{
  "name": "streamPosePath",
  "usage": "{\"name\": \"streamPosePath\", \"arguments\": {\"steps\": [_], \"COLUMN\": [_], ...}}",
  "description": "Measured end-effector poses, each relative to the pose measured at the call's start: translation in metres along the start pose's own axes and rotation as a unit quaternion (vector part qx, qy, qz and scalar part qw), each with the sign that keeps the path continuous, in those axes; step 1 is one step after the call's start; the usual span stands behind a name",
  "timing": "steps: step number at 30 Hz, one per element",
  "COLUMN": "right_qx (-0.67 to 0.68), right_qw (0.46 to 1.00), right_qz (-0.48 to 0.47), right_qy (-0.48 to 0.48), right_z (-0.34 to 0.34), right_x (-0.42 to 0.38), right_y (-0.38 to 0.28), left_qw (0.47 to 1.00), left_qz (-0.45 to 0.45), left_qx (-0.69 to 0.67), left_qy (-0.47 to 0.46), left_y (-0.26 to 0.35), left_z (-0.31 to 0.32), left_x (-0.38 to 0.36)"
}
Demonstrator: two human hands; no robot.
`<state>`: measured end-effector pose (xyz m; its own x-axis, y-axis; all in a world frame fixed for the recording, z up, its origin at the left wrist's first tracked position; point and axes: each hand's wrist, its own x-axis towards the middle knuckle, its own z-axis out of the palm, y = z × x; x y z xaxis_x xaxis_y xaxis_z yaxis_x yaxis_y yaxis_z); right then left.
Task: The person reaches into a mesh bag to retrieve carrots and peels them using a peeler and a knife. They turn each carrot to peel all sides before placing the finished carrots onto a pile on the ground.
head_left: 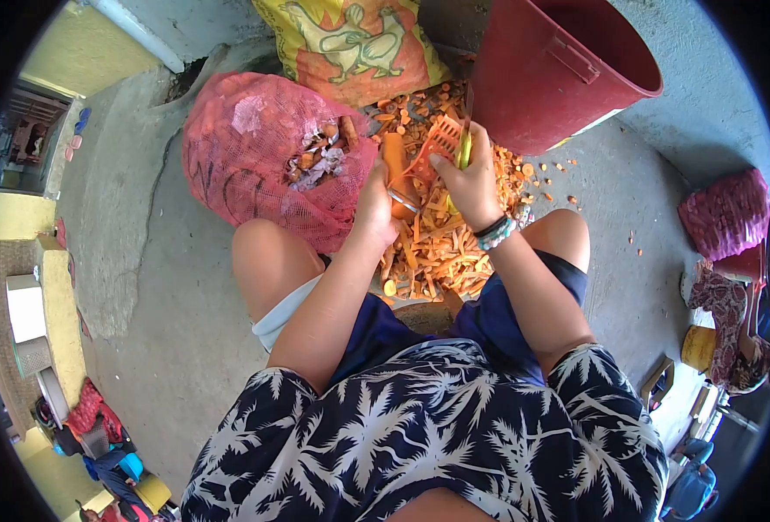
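Observation:
My left hand is closed around a peeled orange carrot, which points away from me. A thin silvery strip crosses the lower end of the carrot. In my right hand, just beside it, is a knife with a yellow-green handle, its narrow blade pointing away from me. Between the hands shows an orange slotted plastic piece, partly covered by my right thumb. Beneath both hands spreads a heap of carrot peelings and cut ends.
A pink mesh sack with carrots lies at the left. Behind the heap stands a yellow and orange sack with printed birds. A tall red bin leans at the right. Farther right, a purple mesh sack rests near a person's patterned clothing.

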<state>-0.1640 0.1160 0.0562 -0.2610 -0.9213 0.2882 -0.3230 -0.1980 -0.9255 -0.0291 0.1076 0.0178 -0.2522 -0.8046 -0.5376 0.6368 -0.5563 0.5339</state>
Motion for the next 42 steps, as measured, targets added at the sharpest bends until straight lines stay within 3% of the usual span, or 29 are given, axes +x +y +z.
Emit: {"name": "streamPosePath", "arguments": {"steps": [3,5,7,8,9,11,12,13,15,16,20,25,27,29,30,31,33,35,36,37,40,42], "right_qx": [0.058,0.130,0.005,0.066,0.066,0.107,0.162,0.082,0.128,0.127,0.092,0.073,0.121,0.007,0.110,0.111,0.144,0.140,0.063,0.120,0.085,0.139], "right_qw": [0.996,0.982,0.988,0.980,0.980,0.973,0.976,0.990,0.989,0.989,0.994,0.995,0.976,0.979,0.968,0.968,0.966,0.983,0.995,0.991,0.995,0.986], "right_qz": [0.066,0.138,0.068,0.086,0.087,0.186,0.134,0.110,0.070,0.071,0.055,0.064,0.172,0.105,0.108,0.107,0.189,0.110,0.070,0.053,0.053,0.089], "right_qy": [-0.034,0.020,0.139,0.167,0.168,0.088,0.065,0.032,0.016,0.019,0.024,-0.025,0.064,0.175,0.199,0.198,0.105,0.044,0.035,0.027,0.024,0.005], "right_z": [-0.004,-0.017,-0.028,-0.029,-0.027,-0.021,-0.011,-0.007,0.003,0.006,0.005,-0.008,-0.021,-0.030,-0.029,-0.030,-0.022,-0.009,-0.005,-0.002,-0.001,-0.001], "right_x": [0.025,0.053,0.074,0.079,0.073,0.045,0.028,0.014,-0.005,-0.009,-0.009,0.026,0.057,0.077,0.078,0.074,0.044,0.011,0.000,-0.008,-0.011,-0.010], "right_y": [0.023,0.033,0.060,0.080,0.058,0.013,0.004,0.007,0.007,0.004,0.000,0.017,0.036,0.059,0.064,0.068,0.003,0.002,0.003,0.003,-0.003,-0.006], "left_qw": [0.994,0.991,0.984,0.988,0.988,0.998,0.999,1.000,0.998,0.999,1.000,0.996,0.994,0.985,0.984,0.984,0.997,0.999,0.999,0.998,0.998,0.998], "left_qz": [-0.051,-0.072,-0.115,-0.102,-0.102,-0.028,-0.022,-0.023,-0.005,0.001,0.010,-0.074,-0.082,-0.118,-0.118,-0.117,-0.058,-0.044,-0.038,-0.034,-0.009,0.000], "left_qx": [0.085,0.105,0.106,0.097,0.098,0.050,0.019,0.016,-0.041,-0.035,-0.019,0.046,0.054,0.028,0.009,0.008,0.003,-0.013,-0.028,-0.040,-0.047,-0.047], "left_qy": [-0.047,-0.036,-0.083,-0.069,-0.068,-0.025,0.012,0.012,-0.041,0.005,0.007,-0.030,-0.046,-0.126,-0.132,-0.132,-0.042,-0.013,0.006,0.025,0.028,0.030], "left_y": [0.003,0.006,0.010,0.008,0.008,0.009,0.010,0.008,0.003,-0.001,-0.003,0.000,0.000,0.003,0.002,0.003,0.006,0.005,0.005,0.005,0.000,-0.001], "left_z": [-0.003,0.006,0.010,0.004,-0.002,-0.009,-0.007,-0.013,-0.021,-0.014,-0.009,-0.005,0.000,-0.001,-0.006,-0.008,-0.010,-0.007,-0.004,-0.002,0.000,0.003], "left_x": [-0.002,-0.020,-0.031,-0.024,-0.017,-0.003,0.000,0.009,0.019,0.018,0.012,0.002,-0.016,-0.025,-0.018,-0.014,-0.006,0.000,0.000,0.002,0.004,-0.001]}}
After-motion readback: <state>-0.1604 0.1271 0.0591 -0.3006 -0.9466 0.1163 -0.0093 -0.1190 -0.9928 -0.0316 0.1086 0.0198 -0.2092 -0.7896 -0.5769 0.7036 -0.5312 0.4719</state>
